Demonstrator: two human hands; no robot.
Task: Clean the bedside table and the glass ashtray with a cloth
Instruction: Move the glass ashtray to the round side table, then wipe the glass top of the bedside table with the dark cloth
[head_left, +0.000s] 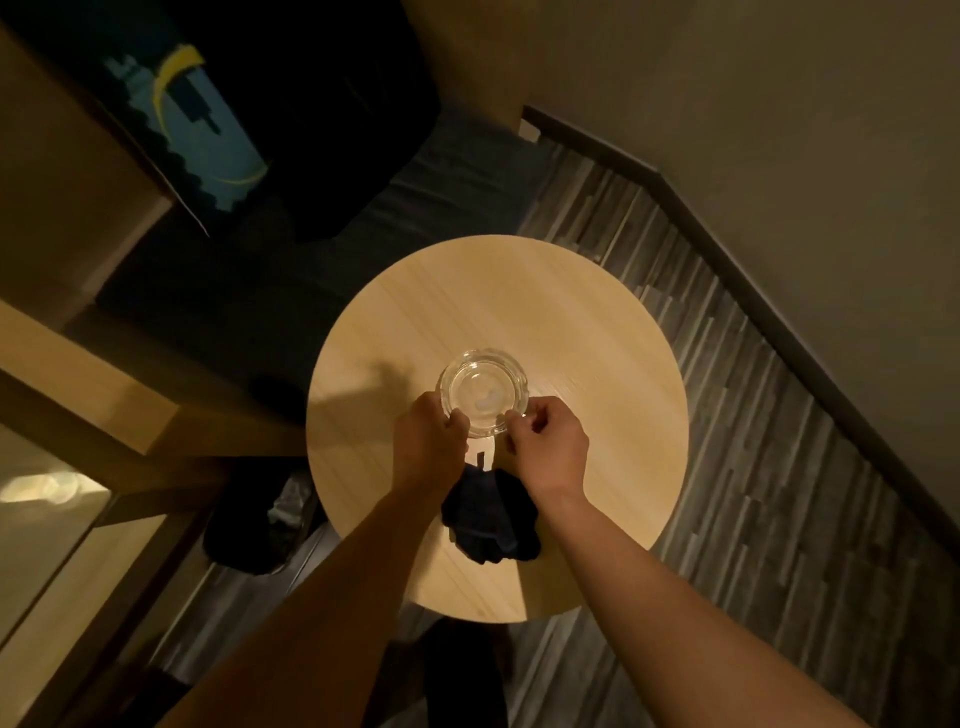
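Observation:
A clear round glass ashtray (483, 387) sits near the middle of the round light-wood bedside table (571, 332). My left hand (428, 441) grips its near left rim and my right hand (548, 447) pinches its near right rim. A dark crumpled cloth (488, 514) lies on the table just behind my hands, between my forearms, touching neither hand that I can see. Whether the ashtray rests on the table or is slightly lifted is unclear.
Striped grey floor (753, 415) runs to the right, bounded by a dark skirting and a beige wall (779, 130). A dark bag (260, 525) sits on the floor left of the table. Wooden furniture (78, 389) and a dark bed area (363, 156) lie to the left and behind.

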